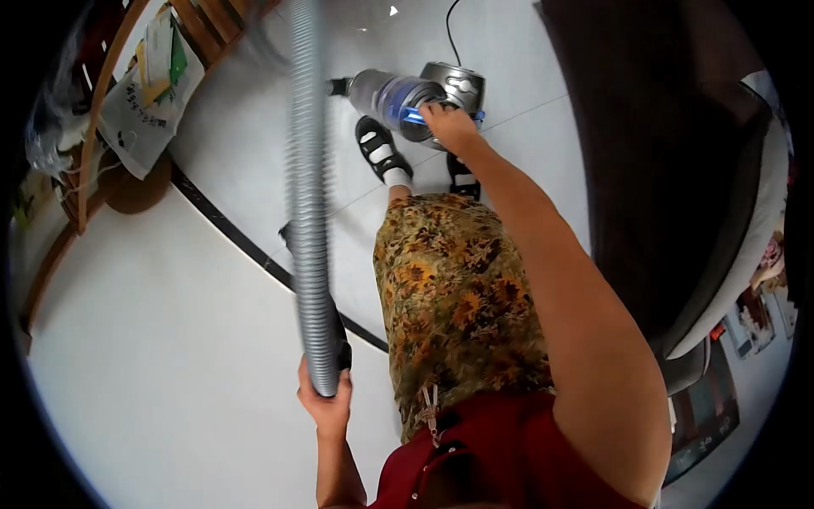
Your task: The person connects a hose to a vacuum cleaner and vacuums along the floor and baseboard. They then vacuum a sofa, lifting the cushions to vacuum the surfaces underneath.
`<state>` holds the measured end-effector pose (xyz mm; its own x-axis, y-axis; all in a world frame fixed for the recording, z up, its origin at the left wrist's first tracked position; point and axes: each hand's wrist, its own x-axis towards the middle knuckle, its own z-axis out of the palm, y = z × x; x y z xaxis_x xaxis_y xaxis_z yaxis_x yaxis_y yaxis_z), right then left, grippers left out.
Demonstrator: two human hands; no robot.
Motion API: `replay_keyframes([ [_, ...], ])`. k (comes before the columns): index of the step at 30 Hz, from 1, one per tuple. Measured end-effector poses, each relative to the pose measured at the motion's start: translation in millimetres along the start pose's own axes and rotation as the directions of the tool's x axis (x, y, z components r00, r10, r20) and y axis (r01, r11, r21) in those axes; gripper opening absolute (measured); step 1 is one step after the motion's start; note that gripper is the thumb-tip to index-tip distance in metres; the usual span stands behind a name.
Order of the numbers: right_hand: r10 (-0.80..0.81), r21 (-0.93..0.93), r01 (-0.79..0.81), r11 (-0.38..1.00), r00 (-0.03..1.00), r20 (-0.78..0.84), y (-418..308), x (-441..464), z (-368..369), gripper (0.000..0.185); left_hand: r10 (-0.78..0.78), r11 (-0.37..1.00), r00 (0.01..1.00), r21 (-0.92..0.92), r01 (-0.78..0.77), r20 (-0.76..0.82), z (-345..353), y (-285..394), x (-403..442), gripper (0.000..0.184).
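My left hand (325, 405) is closed round the lower end of a grey ribbed vacuum hose (309, 178), which rises blurred across the view to its top edge. Along the hose's right side, a black part (342, 343) shows just above this hand. At the upper middle, my right hand (451, 127) grips the vacuum cleaner near a blue strip. The vacuum cleaner has a clear, bluish cylinder (381, 95) and a silver body (466, 82), and stands on the floor by my feet. My right fingers partly hide its top.
My feet in black sandals (378, 148) are beside the vacuum cleaner. A dark cord (449, 25) runs up from it. A brown sofa (670, 195) stands at right. A wooden chair (88, 161) with bags (140, 114) is at left. A black stripe (225, 222) crosses the pale floor.
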<state>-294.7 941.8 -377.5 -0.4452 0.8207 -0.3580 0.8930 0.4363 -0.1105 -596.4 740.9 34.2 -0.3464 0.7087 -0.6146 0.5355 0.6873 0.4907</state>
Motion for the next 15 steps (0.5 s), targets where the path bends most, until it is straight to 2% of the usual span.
replay_keyframes([
  [1,-0.018,0.019,0.020,1.000,0.995,-0.098,-4.5,1.2,4.7,0.045,-0.059,0.997,0.996,-0.046,0.056,-0.064,3.8,-8.7,-3.2,0.057],
  [3,-0.031,0.045,0.029,0.999,0.999,0.034,-13.9,1.7,6.3,0.043,-0.117,0.993,0.990,0.002,0.118,-0.080,7.7,-30.7,-10.9,0.050],
  [5,0.023,0.094,-0.029,0.995,0.998,0.065,-14.8,11.3,0.7,0.046,-0.107,0.994,0.985,-0.045,0.102,-0.136,17.2,-66.1,-9.2,0.042],
  [6,0.048,0.129,-0.060,0.990,0.995,0.090,-15.9,11.1,4.5,0.048,-0.205,0.972,0.969,-0.148,0.185,-0.137,23.2,-65.2,-6.8,0.037],
  [8,0.156,0.298,-0.131,0.945,0.986,-0.061,-14.3,-0.7,10.0,0.052,-0.390,0.876,0.914,-0.352,0.330,-0.114,35.3,-62.1,-0.7,0.029],
  [9,0.218,0.382,-0.153,0.911,0.967,-0.132,-12.4,-6.9,10.7,0.054,-0.405,0.876,0.906,-0.336,0.347,-0.121,38.7,-70.6,-0.3,0.030],
  [10,0.299,0.446,-0.243,0.861,0.952,-0.059,-10.6,-13.8,13.9,0.060,-0.424,0.874,0.896,-0.315,0.369,-0.128,39.6,-83.7,0.9,0.031],
  [13,0.449,0.427,-0.410,0.806,0.893,0.009,-12.4,-51.8,11.9,0.056,-0.470,0.868,0.870,-0.258,0.424,-0.150,33.0,-109.3,4.7,0.034],
  [15,0.442,0.328,-0.492,0.806,0.870,0.217,-3.6,-81.5,40.2,0.061,-0.481,0.868,0.861,-0.227,0.441,-0.165,30.8,-138.7,-1.4,0.034],
])
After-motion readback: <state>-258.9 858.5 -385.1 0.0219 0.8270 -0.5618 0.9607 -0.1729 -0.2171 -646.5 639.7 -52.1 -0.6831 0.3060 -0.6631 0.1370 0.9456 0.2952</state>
